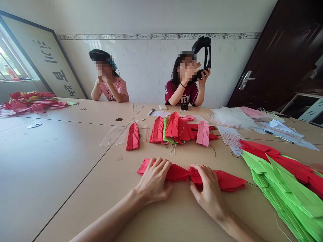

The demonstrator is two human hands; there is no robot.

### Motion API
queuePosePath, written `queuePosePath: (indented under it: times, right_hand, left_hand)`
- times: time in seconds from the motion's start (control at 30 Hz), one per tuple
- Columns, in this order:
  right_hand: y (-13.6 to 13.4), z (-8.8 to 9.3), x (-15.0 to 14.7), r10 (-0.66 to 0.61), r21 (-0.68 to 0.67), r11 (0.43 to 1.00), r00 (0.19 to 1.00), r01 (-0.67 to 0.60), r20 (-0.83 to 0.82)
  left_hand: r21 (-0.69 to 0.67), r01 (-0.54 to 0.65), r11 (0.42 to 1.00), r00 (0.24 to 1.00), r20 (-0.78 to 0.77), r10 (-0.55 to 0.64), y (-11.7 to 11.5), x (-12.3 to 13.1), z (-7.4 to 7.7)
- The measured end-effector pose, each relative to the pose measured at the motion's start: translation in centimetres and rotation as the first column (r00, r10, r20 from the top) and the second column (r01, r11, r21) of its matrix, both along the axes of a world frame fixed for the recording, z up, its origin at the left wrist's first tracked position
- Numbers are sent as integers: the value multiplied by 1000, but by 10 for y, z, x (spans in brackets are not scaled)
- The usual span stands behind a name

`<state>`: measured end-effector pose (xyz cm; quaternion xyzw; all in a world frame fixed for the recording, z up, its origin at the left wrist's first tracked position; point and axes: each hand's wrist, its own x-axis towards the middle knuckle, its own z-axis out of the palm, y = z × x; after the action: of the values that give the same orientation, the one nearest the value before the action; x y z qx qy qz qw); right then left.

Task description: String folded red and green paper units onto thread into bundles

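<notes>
A long red folded-paper piece [178,173] lies across the table in front of me, with a narrow pinched spot near its middle. My left hand [154,183] is curled over its left part, fingertips on the far edge and thumb on the near side. Just right of the pinched spot, my right hand [210,191] grips the right part [230,181], thumb low and fingers over the top. A thin dark string trails from the right tip. Paper under my palms is hidden.
Beyond my hands sit red folded papers [174,126], a pink one [203,133] and a single red one [132,137]. Green folded papers [282,188] are stacked at right, plastic bags [232,117] behind. Two people sit opposite; one holds a black headset [208,55].
</notes>
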<state>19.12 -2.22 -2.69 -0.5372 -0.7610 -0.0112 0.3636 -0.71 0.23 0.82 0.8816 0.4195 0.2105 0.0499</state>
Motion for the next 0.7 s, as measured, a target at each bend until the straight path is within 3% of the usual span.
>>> queuePosePath:
  times: [0.4, 0.7]
  right_hand:
    - [1, 0, -1, -65, 42, 997, 995, 62, 75]
    - [1, -1, 0, -46, 63, 997, 996, 41, 76]
  left_hand:
    - [-25, 10, 1000, 999, 46, -9, 0, -1, -1]
    - [18, 6, 1000, 995, 99, -7, 2, 0, -8]
